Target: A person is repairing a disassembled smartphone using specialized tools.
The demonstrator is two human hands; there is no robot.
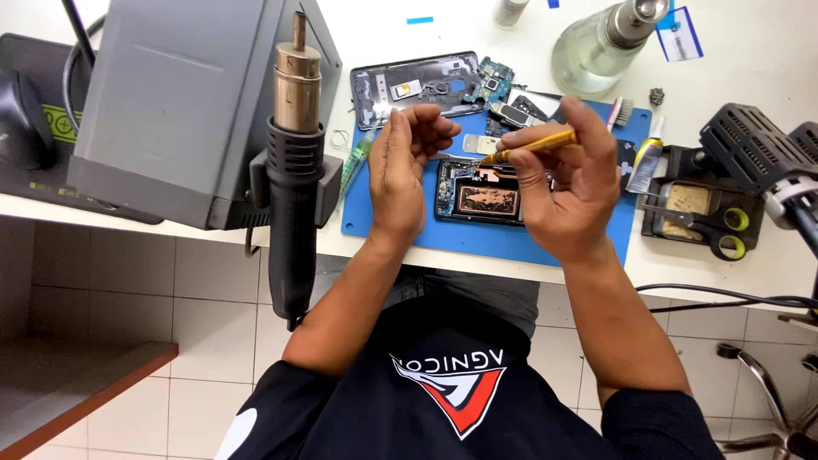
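Over the blue rubber mat [409, 230], right hand [567, 183] fingers pinch a slim, stiff brass-coloured screwdriver [532, 145] mid-shaft; left hand [400, 166] fingers curl together above the fragile opened phone [481, 198].

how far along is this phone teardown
Done: the back cover is off and lies apart behind the opened phone. In hand: the right hand holds a yellow screwdriver, its tip near the left hand. Left: the phone's insides remain exposed on the blue mat.

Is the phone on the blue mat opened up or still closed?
Opened up: the phone on the blue mat shows its circuit board and copper-coloured plate; its back cover lies apart.
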